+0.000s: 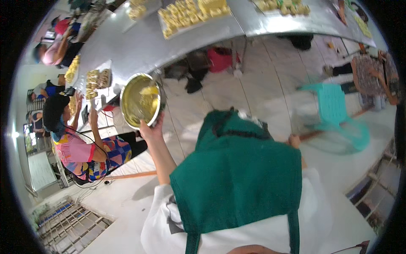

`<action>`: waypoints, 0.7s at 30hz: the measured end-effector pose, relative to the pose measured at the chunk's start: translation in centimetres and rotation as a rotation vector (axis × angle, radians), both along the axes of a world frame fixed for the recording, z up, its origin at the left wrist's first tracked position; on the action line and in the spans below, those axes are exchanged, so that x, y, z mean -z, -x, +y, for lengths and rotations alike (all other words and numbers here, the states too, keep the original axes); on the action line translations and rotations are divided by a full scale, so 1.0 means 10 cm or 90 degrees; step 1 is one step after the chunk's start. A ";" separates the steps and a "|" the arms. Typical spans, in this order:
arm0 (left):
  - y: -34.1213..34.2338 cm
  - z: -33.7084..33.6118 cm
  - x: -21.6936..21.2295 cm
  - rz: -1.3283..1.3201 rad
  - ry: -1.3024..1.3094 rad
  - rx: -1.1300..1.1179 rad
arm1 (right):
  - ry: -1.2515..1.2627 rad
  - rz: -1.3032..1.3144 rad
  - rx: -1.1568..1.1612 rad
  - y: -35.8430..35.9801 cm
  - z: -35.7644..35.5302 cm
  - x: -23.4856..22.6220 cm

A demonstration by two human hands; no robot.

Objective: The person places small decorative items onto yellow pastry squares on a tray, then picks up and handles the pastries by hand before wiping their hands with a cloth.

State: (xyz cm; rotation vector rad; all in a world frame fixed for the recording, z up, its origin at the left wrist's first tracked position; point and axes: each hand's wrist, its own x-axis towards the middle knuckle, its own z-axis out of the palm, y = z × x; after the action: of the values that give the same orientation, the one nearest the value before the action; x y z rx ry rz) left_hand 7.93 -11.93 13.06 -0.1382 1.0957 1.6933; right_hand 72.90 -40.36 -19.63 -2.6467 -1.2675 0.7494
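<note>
My left hand (153, 130) grips the rim of a round steel mixing bowl (125, 109), held up tilted near the table's edge. Soft yellow filling (149, 101) is smeared and heaped inside it. What looks like a utensil handle rises at the bowl's far rim, too blurred to name. My right hand (294, 141) hangs low beside my green apron (241, 182), partly hidden by it. Its fingers look curled, and nothing shows in them.
A long metal table (139, 46) carries trays of pale yellow dough pieces (190, 17). At the left, a co-worker (80, 148) reaches over the table by another tray (105, 67). A turquoise plastic chair (332, 103) stands right; another person (374, 76) is beyond it.
</note>
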 end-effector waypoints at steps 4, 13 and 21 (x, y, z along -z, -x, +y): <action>-0.08 0.22 -0.11 0.038 0.018 0.034 | 0.029 -0.033 0.107 0.00 0.14 0.07; 0.27 0.55 -0.27 0.042 0.007 -0.004 | -0.018 0.056 0.284 0.95 1.42 -1.29; 0.53 1.43 -0.35 0.022 -0.014 0.050 | -0.123 0.140 0.397 1.50 2.20 -1.50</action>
State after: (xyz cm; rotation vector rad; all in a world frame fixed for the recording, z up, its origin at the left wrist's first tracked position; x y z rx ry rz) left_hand 2.61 2.36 16.60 -0.0520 1.0939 1.6419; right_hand 57.94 -18.37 -4.58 -2.4881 -0.3903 0.7324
